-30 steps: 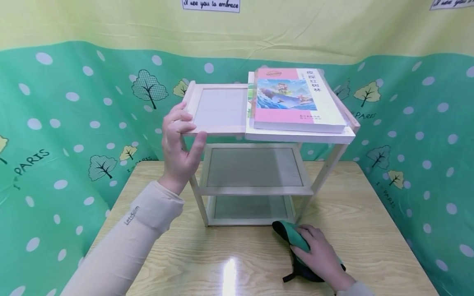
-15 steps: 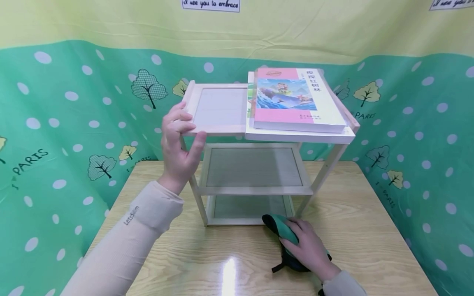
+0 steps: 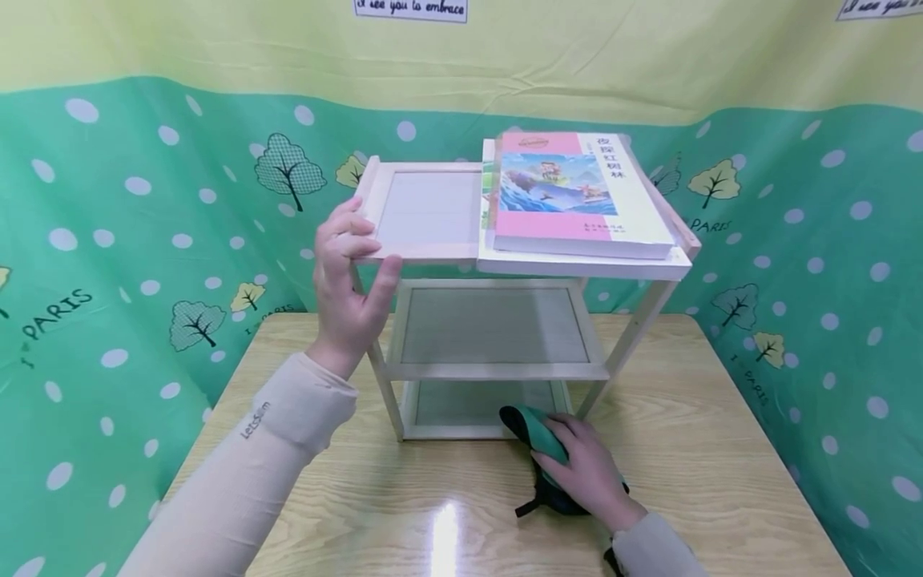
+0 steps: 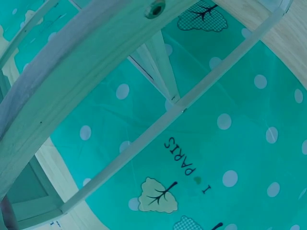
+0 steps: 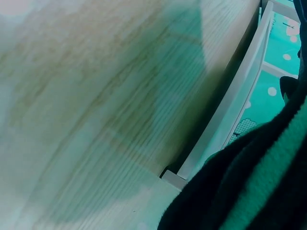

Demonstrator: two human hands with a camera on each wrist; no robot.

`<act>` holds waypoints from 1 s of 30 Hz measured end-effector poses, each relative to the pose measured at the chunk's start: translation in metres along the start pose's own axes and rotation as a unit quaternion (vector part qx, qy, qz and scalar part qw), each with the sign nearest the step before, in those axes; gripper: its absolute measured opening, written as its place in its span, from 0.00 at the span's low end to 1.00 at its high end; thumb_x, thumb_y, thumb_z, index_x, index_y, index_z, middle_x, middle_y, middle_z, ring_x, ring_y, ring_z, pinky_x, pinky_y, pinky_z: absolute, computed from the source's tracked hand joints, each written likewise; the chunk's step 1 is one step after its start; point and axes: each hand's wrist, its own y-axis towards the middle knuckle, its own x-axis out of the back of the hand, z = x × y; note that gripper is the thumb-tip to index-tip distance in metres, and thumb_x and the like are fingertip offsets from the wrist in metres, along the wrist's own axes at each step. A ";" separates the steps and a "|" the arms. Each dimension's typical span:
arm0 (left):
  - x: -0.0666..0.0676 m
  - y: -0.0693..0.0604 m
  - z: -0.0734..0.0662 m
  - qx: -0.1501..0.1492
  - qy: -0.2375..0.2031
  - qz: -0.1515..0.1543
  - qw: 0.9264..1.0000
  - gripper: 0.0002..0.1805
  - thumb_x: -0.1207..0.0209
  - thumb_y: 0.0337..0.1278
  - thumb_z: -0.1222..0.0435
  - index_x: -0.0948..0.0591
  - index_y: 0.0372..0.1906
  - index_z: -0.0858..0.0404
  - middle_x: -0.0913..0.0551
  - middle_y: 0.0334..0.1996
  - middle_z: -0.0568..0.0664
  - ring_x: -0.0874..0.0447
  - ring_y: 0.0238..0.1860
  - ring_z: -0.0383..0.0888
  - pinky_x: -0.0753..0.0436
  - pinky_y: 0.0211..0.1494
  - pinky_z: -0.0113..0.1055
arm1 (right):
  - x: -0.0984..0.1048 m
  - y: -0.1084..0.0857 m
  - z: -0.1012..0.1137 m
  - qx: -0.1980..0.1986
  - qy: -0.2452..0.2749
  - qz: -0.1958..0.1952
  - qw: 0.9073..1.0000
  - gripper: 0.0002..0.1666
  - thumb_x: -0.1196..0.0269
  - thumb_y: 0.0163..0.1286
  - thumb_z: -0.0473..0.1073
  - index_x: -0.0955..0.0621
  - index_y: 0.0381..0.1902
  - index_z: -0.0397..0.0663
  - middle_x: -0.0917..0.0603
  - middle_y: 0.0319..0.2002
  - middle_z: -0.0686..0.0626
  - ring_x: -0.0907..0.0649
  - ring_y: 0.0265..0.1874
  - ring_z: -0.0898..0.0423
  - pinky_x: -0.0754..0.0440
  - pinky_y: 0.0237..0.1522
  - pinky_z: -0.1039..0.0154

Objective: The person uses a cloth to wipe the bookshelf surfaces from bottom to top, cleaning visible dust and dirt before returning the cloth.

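A whitish three-tier shelf [image 3: 497, 372] stands on the wooden table. At its top left corner my left hand [image 3: 351, 280] grips the frame, fingers over the side rail and thumb at the front edge. My right hand [image 3: 587, 469] holds a soft green and black cloth item [image 3: 537, 429] with a short black strap, low in front of the bottom tier's right side. The item is folded in the hand, so its kind is unclear. In the right wrist view, dark folds with a green stripe [image 5: 261, 184] fill the lower right, beside the bottom rail [image 5: 225, 122].
On the right of the top tier lies a pink and white book [image 3: 562, 227], over another book [image 3: 577, 267] with a white edge. A green and yellow printed curtain [image 3: 166, 264] hangs behind and beside the table [image 3: 346, 513].
My right hand has moved left and forward with the cloth item, closer to the bottom tier. The left hand keeps its place on the shelf.
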 end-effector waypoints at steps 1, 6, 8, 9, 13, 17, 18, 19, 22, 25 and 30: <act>0.000 0.000 0.000 0.000 0.001 0.000 1.000 0.22 0.47 0.65 0.47 0.32 0.37 0.64 0.26 0.42 0.64 0.28 0.65 0.61 0.31 0.73 0.52 | -0.001 0.001 0.000 0.001 0.002 -0.001 1.000 0.28 0.29 0.59 0.47 0.18 0.56 0.42 0.20 0.57 0.40 0.20 0.56 0.40 0.17 0.51 0.44; 0.001 -0.001 0.000 -0.001 0.005 -0.002 1.000 0.22 0.47 0.65 0.47 0.32 0.37 0.64 0.26 0.42 0.64 0.28 0.65 0.61 0.31 0.73 0.52 | -0.004 0.007 0.000 0.006 0.009 -0.005 1.000 0.29 0.30 0.59 0.47 0.19 0.57 0.39 0.20 0.58 0.39 0.20 0.55 0.39 0.17 0.51 0.44; 0.001 0.000 0.000 -0.001 0.004 -0.001 1.000 0.22 0.47 0.65 0.47 0.32 0.37 0.64 0.26 0.42 0.64 0.28 0.65 0.61 0.31 0.73 0.52 | -0.005 0.009 0.000 0.007 0.008 -0.007 1.000 0.30 0.30 0.60 0.47 0.20 0.57 0.39 0.21 0.58 0.39 0.20 0.56 0.39 0.17 0.51 0.44; 0.001 0.000 0.000 -0.001 0.003 -0.001 1.000 0.22 0.47 0.65 0.47 0.32 0.37 0.64 0.26 0.42 0.64 0.28 0.65 0.61 0.31 0.73 0.52 | -0.006 0.010 -0.001 0.008 0.008 -0.007 1.000 0.30 0.29 0.59 0.47 0.20 0.58 0.38 0.21 0.58 0.39 0.21 0.56 0.39 0.17 0.52 0.43; 0.000 0.000 0.000 -0.003 0.001 -0.002 1.000 0.22 0.47 0.65 0.47 0.32 0.37 0.64 0.26 0.42 0.65 0.28 0.65 0.61 0.31 0.73 0.52 | -0.009 0.013 -0.003 0.018 0.001 -0.019 1.000 0.29 0.29 0.59 0.46 0.20 0.56 0.38 0.21 0.57 0.37 0.21 0.56 0.37 0.19 0.53 0.40; 0.000 0.001 0.000 -0.005 0.000 -0.004 1.000 0.22 0.47 0.65 0.47 0.32 0.37 0.64 0.26 0.41 0.65 0.28 0.65 0.61 0.31 0.73 0.52 | -0.012 0.016 -0.005 0.030 -0.015 -0.030 0.999 0.27 0.29 0.60 0.45 0.19 0.56 0.40 0.21 0.57 0.36 0.22 0.56 0.35 0.20 0.55 0.37; 0.000 0.001 0.000 -0.006 -0.001 -0.005 1.000 0.22 0.47 0.65 0.47 0.32 0.37 0.64 0.26 0.41 0.65 0.28 0.65 0.61 0.31 0.73 0.52 | -0.013 0.017 -0.005 0.033 -0.022 -0.029 0.999 0.27 0.29 0.60 0.45 0.19 0.56 0.41 0.21 0.57 0.36 0.22 0.56 0.35 0.21 0.55 0.36; -0.001 0.001 0.000 -0.006 -0.002 -0.007 1.000 0.22 0.47 0.65 0.47 0.32 0.37 0.64 0.26 0.41 0.65 0.28 0.65 0.62 0.31 0.73 0.52 | -0.014 0.017 -0.005 0.037 -0.028 -0.029 0.998 0.28 0.29 0.60 0.46 0.20 0.57 0.41 0.21 0.57 0.36 0.22 0.56 0.35 0.20 0.55 0.36; -0.002 0.001 0.000 -0.006 -0.005 -0.009 1.000 0.22 0.47 0.65 0.48 0.32 0.37 0.64 0.27 0.41 0.65 0.28 0.64 0.62 0.31 0.73 0.52 | -0.016 0.018 -0.005 0.051 -0.042 -0.031 0.997 0.29 0.29 0.60 0.46 0.20 0.58 0.42 0.22 0.57 0.36 0.22 0.56 0.35 0.20 0.54 0.37; -0.003 0.001 0.000 -0.006 -0.006 -0.009 1.000 0.22 0.47 0.65 0.48 0.32 0.37 0.64 0.26 0.41 0.65 0.28 0.65 0.61 0.31 0.73 0.52 | -0.018 0.020 -0.004 0.070 -0.063 -0.041 0.995 0.30 0.28 0.58 0.46 0.20 0.58 0.42 0.21 0.57 0.37 0.21 0.55 0.35 0.19 0.53 0.38; -0.002 0.000 0.001 -0.004 -0.014 -0.010 1.000 0.22 0.46 0.65 0.47 0.32 0.36 0.64 0.27 0.41 0.65 0.28 0.64 0.62 0.31 0.73 0.52 | -0.028 0.030 -0.003 0.098 -0.167 -0.036 0.980 0.32 0.28 0.57 0.50 0.20 0.59 0.46 0.20 0.56 0.39 0.20 0.53 0.37 0.16 0.46 0.40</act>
